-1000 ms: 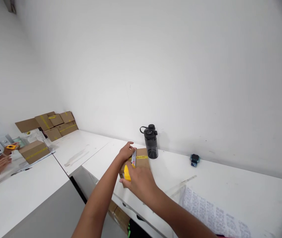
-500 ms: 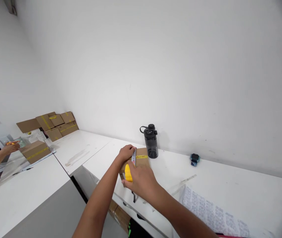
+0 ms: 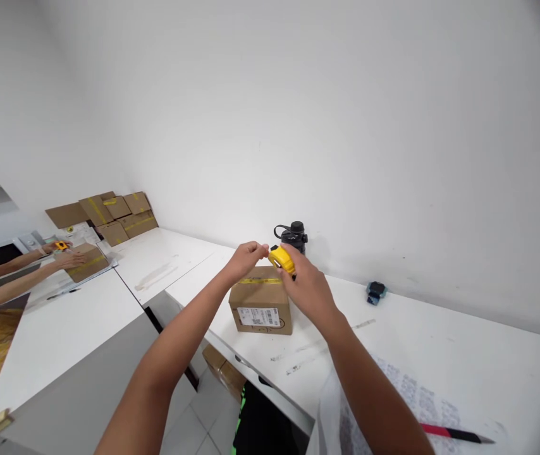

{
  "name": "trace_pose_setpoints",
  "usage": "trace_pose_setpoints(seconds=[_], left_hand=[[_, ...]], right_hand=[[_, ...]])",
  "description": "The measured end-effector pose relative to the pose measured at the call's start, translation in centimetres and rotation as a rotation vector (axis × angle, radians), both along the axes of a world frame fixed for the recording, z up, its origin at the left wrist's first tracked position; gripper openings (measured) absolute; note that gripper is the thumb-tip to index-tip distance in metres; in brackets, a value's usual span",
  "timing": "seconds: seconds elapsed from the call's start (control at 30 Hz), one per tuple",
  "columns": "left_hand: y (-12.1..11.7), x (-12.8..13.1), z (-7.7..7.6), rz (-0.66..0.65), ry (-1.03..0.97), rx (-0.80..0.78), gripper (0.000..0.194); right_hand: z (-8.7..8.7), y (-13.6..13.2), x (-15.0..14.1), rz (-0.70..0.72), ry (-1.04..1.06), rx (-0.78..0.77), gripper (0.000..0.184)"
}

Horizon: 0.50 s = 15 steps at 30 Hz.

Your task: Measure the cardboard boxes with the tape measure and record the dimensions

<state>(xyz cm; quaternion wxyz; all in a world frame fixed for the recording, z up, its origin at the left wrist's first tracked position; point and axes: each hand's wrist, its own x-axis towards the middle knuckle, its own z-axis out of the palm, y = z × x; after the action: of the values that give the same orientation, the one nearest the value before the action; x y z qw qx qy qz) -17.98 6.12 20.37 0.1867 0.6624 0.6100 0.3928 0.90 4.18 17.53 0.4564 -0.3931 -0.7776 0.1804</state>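
Note:
My right hand (image 3: 310,287) grips a yellow tape measure (image 3: 281,260) with black parts, held up above a cardboard box. Fingertips of my left hand (image 3: 247,260) are pinched together at the mouth of the tape measure, where the end of the tape is. No length of blade shows between the hands. Below them the closed cardboard box (image 3: 260,292) stands on the white table, with yellow tape across its top and a white printed label (image 3: 258,316) on its front. Neither hand touches the box.
A black water bottle (image 3: 297,232) stands behind my right hand. A dark watch-like device (image 3: 375,292) lies right, near the wall. Printed sheets (image 3: 412,395) and a red-black pen (image 3: 454,433) lie front right. At left a co-worker's hands (image 3: 71,258) hold another tape measure over a box; more boxes (image 3: 128,218) lean behind.
Both hands have lifted off the box with the tape measure. Its blade, stretched along the box before, has drawn back in. The box's labelled front now shows. The co-worker's hands have moved onto their box.

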Motion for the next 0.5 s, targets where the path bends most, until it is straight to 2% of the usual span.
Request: trace_pose_setpoints(seconds=[0.1, 0.17, 0.27, 0.37, 0.43, 0.5], left_hand=[[-0.4, -1.1, -2.9, 0.069, 0.169, -0.089, 0.055], [-1.1, -2.8, -4.5, 0.106, 0.185, -0.128, 0.065], [-2.9, -6.1, -5.4, 0.118, 0.157, -0.163, 0.073], [-5.2, -8.9, -6.0, 0.103, -0.039, -0.141, 0.074], [-6.7, -9.8, -7.2, 0.017, -0.245, -0.117, 0.075], [-7.7, -9.8, -9.1, -0.07, -0.36, -0.104, 0.075]], right_hand=[[-0.2, 1.2, 0.7, 0.022, 0.155, -0.126, 0.06], [-0.3, 2.1, 1.0, 0.089, 0.325, -0.269, 0.066], [-0.3, 3.1, 0.8, 0.26, 0.622, -0.552, 0.068], [-0.3, 3.3, 0.0, 0.408, 0.782, -0.726, 0.059], [-0.6, 3.2, -0.9, 0.418, 0.785, -0.728, 0.058], [-1.2, 3.1, -1.9, 0.374, 0.738, -0.678, 0.067]])
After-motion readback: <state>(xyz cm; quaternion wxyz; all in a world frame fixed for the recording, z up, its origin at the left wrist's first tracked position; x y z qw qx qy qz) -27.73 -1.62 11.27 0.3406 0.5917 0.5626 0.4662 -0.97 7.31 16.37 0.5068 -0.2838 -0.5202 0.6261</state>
